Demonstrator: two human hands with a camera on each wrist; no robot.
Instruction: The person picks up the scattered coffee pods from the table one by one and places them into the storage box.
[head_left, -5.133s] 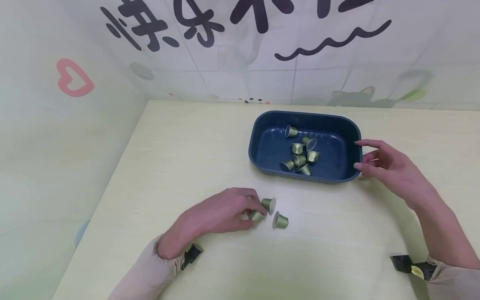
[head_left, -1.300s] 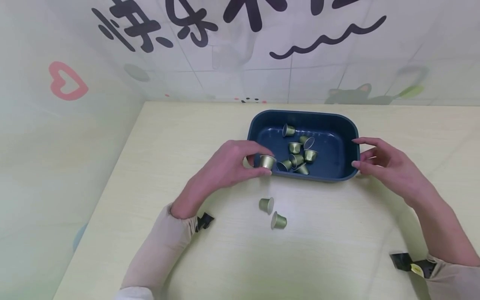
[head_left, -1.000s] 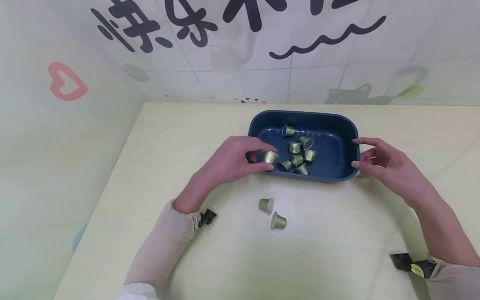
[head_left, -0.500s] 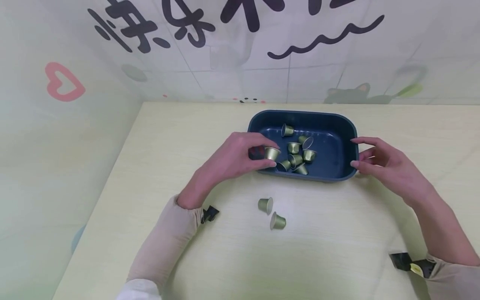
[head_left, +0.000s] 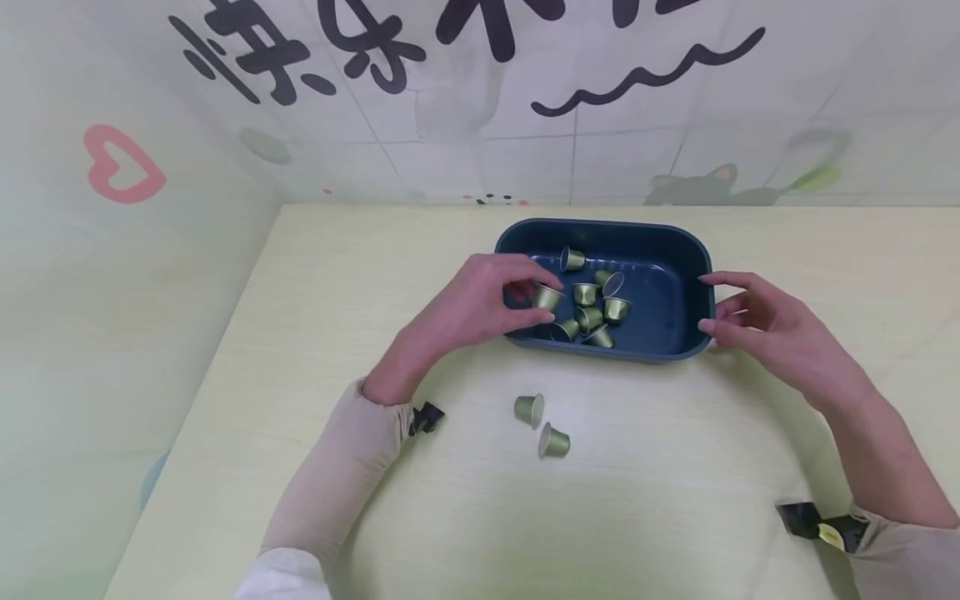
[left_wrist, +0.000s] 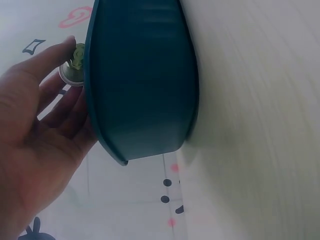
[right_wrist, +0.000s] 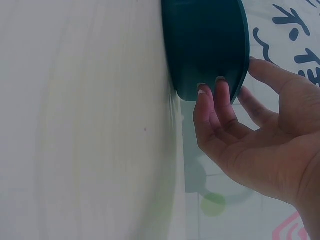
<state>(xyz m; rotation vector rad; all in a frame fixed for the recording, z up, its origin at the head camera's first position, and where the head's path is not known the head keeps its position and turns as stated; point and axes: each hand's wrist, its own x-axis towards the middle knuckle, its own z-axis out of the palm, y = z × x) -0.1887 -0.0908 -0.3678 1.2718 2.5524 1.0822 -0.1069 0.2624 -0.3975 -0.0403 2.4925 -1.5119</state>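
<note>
A dark blue rectangular container (head_left: 663, 312) with rounded corners stands on the table, several green coffee capsules (head_left: 588, 320) lying inside it. Over its left end, my left hand (head_left: 483, 300) holds another capsule (head_left: 547, 298) between thumb and fingers. In the left wrist view this held capsule (left_wrist: 75, 67) shows just past the container's rim, partly hidden by it. My right hand (head_left: 772, 325) grips the container's right end, with thumb and forefinger at the rim. The right wrist view shows other fingers (right_wrist: 222, 97) curled against the outer wall.
Two more capsules lie on the pale wooden table (head_left: 420, 517) in front of the container, one on the left (head_left: 528, 409) and one on the right (head_left: 555, 442). A printed white sheet (head_left: 480, 158) rises behind the table and along its left side.
My left hand took a capsule from the table, carried it up to the container and has moved farther in over its left end. The right hand stays at the right end.
</note>
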